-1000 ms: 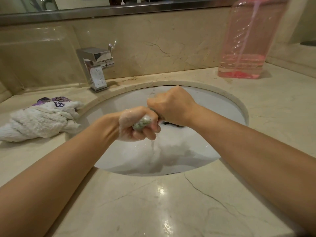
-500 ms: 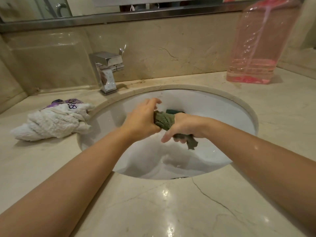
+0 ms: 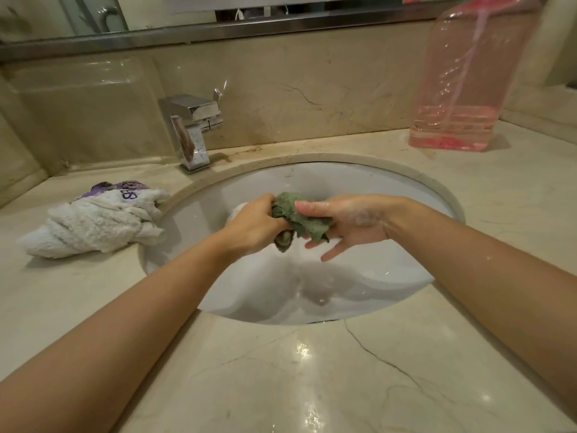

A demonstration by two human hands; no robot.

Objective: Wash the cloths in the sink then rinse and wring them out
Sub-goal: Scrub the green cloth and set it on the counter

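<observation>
Over the white oval sink [image 3: 390, 195], my left hand [image 3: 253, 226] grips a bunched green cloth [image 3: 288, 207] with curled fingers. My right hand [image 3: 349, 220] lies palm up with its fingers spread beneath the cloth's loose end, and its thumb presses on top of the fabric. Both hands look wet and soapy. A bit of another white cloth [image 3: 235, 210] shows in the basin behind my left hand. On the counter to the left lies a wrung white towel [image 3: 93, 226] with a purple printed cloth [image 3: 121, 186] on it.
A chrome square faucet [image 3: 195, 129] stands at the back left of the basin with no water running. A tall pink translucent soap bottle [image 3: 465, 85] stands at the back right. The marble counter [image 3: 296, 370] surrounds the sink, with a mirror ledge above.
The tight two-handed twist of the cloth has ended. My right hand opened and turned palm up under the cloth, while my left keeps its grip. The view shifted slightly left.
</observation>
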